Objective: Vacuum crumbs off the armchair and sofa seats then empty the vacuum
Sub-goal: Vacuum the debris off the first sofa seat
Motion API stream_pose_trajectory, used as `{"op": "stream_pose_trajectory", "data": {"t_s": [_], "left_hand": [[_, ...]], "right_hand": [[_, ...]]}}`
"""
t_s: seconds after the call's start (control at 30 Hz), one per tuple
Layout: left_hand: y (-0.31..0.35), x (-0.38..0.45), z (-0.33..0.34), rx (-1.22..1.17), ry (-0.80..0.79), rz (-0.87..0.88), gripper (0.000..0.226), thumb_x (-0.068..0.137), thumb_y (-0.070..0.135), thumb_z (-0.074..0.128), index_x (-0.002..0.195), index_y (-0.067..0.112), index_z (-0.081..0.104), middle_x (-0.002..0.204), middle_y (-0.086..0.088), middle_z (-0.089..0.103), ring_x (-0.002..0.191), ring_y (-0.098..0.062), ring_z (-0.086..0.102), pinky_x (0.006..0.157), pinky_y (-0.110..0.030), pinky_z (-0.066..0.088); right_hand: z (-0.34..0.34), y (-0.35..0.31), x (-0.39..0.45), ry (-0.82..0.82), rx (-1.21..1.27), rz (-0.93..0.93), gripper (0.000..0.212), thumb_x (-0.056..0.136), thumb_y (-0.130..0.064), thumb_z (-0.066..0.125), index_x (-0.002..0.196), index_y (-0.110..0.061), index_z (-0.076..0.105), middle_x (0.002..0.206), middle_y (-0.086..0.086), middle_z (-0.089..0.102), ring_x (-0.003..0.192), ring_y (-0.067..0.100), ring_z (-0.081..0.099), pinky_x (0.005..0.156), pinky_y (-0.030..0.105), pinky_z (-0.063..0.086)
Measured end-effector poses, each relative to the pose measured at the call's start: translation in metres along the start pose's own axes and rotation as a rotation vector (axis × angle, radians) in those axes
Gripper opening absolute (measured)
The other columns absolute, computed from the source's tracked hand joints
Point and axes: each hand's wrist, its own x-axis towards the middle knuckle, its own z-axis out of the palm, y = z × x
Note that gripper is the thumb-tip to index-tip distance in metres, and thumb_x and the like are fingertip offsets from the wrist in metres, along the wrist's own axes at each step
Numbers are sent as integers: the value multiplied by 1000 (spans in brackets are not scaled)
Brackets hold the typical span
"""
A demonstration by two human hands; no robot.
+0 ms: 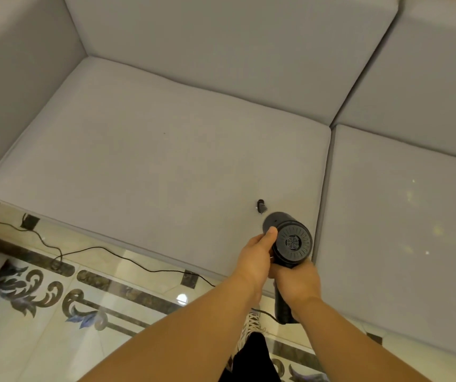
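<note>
The black handheld vacuum (291,244) points down at the left seat cushion (152,150). The right hand (298,282) grips its handle; the left hand (257,257) holds its body. The crumbs (439,230) lie to the vacuum's right, on the next cushion.

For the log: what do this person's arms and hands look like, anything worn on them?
Both forearms are bare as far as the frame shows: no sleeves are visible. The left hand and the right hand wear no gloves, and no rings, watch or bracelet show on the wrists or on the fingers that can be seen. No markings are visible.
</note>
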Motion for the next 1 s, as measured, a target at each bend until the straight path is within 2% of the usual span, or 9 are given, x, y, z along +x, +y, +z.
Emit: {"op": "stream_pose_trajectory", "data": {"t_s": [0.13, 0.27, 0.33, 0.43, 0.5, 0.67, 0.77, 0.9, 1.0], "left_hand": [[13, -4, -31, -85, 119, 55, 35, 94, 41, 51, 117, 16, 58, 109, -7, 67, 94, -16, 63, 64, -23, 46], [30, -8, -60, -114, 192, 113, 24, 94, 40, 51, 105, 21, 58, 98, -3, 66, 90, -15, 62, 63, -25, 45], [31, -10, -61, -93, 161, 110, 21, 94, 40, 51, 100, 23, 60, 96, -1, 67, 89, -13, 62, 63, -24, 46], [22, -8, -42, -59, 49, 70, 30, 93, 40, 52, 111, 18, 63, 102, -3, 69, 94, -15, 64, 74, -26, 51], [15, -3, -23, -26, -18, 35, 37, 93, 41, 52, 118, 16, 62, 109, -6, 68, 101, -18, 64, 86, -29, 51], [2, 11, 10, 69, -103, -24, 44, 92, 45, 51, 124, 15, 58, 117, -8, 65, 108, -22, 61, 96, -36, 49], [-5, 19, 6, 89, -61, -14, 44, 92, 46, 51, 125, 17, 57, 119, -6, 64, 110, -22, 60, 100, -40, 47], [-5, 19, -12, 22, 19, 19, 44, 90, 44, 56, 123, 14, 56, 119, -9, 64, 110, -24, 60, 101, -42, 46], [3, 14, -28, -32, 138, 77, 39, 89, 42, 58, 118, 15, 56, 114, -11, 65, 106, -24, 61, 98, -42, 48]], "right_hand": [[33, -19, -3, -145, -3, -43, 30, 69, -6, 74, 93, -23, 69, 78, -1, 72, 74, 20, 65, 62, 28, 47], [66, -35, -9, -207, -17, -88, 33, 71, -8, 73, 99, -25, 68, 85, -2, 72, 79, 18, 65, 60, 24, 43], [67, -34, -14, -146, 4, -89, 35, 70, -10, 76, 100, -28, 67, 85, -4, 72, 79, 15, 65, 62, 25, 46], [44, -27, -19, -2, 21, -53, 38, 68, -12, 79, 100, -29, 66, 85, -3, 71, 78, 16, 65, 70, 32, 52], [23, -21, -17, 73, 7, -42, 38, 67, -11, 79, 97, -28, 65, 81, -2, 70, 76, 19, 64, 66, 31, 50], [-8, -4, -5, 136, 14, 21, 29, 68, -4, 75, 92, -18, 65, 78, 8, 69, 77, 31, 65, 64, 33, 47], [-1, 2, 0, 93, 31, 36, 28, 69, -4, 73, 93, -15, 67, 78, 11, 70, 74, 32, 64, 67, 37, 52], [20, -1, -2, 36, 77, 23, 26, 71, -6, 74, 92, -20, 68, 74, 3, 69, 69, 23, 63, 62, 29, 46], [36, -14, -5, -90, 106, -13, 31, 72, -1, 73, 86, -28, 66, 69, -4, 70, 64, 16, 62, 55, 24, 42]]}}
